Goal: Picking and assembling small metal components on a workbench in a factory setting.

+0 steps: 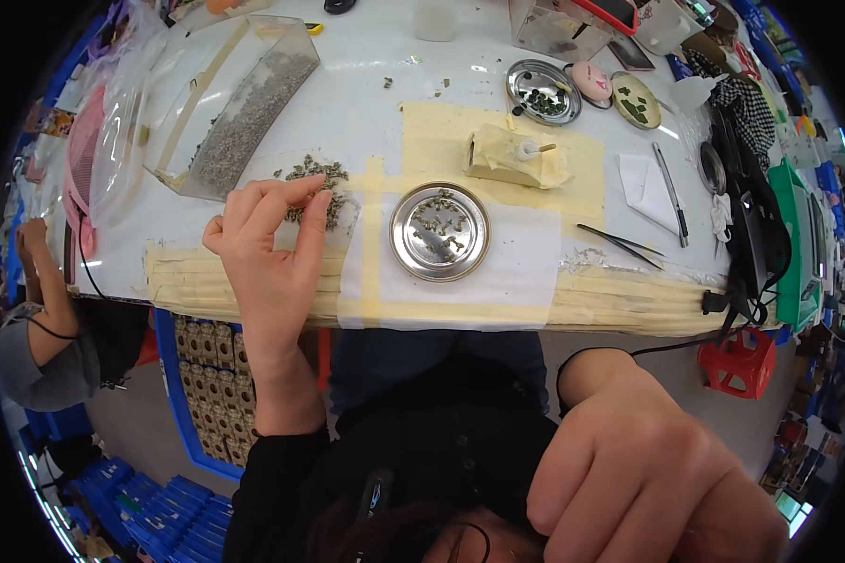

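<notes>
My left hand [270, 235] is above the table, its thumb and forefinger tips brought together in a pinch. Whatever is between them is too small to make out. Just beyond those fingertips lies a loose pile of small grey-green pieces [332, 174]. To the right, a round metal dish [418, 265] sits on white paper and holds several similar bits. My right hand [629, 460] is raised off the table, large at the lower right, close to my head. Its fingers are curled in, and what they hold, if anything, is hidden.
Black tweezers [622, 246] lie right of the dish. Behind it stands a tape-covered block [512, 158]. A clear bin [253, 113] of grey pieces leans at the left. A pen [670, 192] and a steel dish with dark pieces [544, 92] are farther right. Another person [52, 342] sits at left.
</notes>
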### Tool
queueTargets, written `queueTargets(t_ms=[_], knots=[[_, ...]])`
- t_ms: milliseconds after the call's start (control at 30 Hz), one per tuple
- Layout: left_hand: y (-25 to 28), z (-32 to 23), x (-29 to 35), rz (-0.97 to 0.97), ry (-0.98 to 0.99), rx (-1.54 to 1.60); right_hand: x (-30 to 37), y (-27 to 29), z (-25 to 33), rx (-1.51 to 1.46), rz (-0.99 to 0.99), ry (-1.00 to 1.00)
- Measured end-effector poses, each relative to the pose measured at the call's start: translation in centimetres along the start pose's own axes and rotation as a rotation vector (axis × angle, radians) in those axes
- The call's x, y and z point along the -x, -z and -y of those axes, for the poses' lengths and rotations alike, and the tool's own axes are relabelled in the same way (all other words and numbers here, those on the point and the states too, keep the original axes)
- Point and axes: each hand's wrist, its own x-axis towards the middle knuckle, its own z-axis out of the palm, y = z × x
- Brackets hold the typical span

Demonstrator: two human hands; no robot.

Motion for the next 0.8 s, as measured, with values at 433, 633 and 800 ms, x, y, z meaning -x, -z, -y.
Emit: queueTargets(t_ms=[433, 633, 800], knots=[[-1.7, -0.9, -1.0, 0.033, -0.157, -0.339, 4.9, 5.0, -1.8, 0.018, 0.219, -0.127], [-1.5, -0.8, -1.1, 0.056, -0.155, -0.306, 6.0, 5.5, -1.9, 0.060, 0.146, -0.206], [-1.4, -0.6, -1.1, 0.058, -0.190, -0.298, 6.3, 5.6, -1.9, 0.090, 0.113, -0.246]])
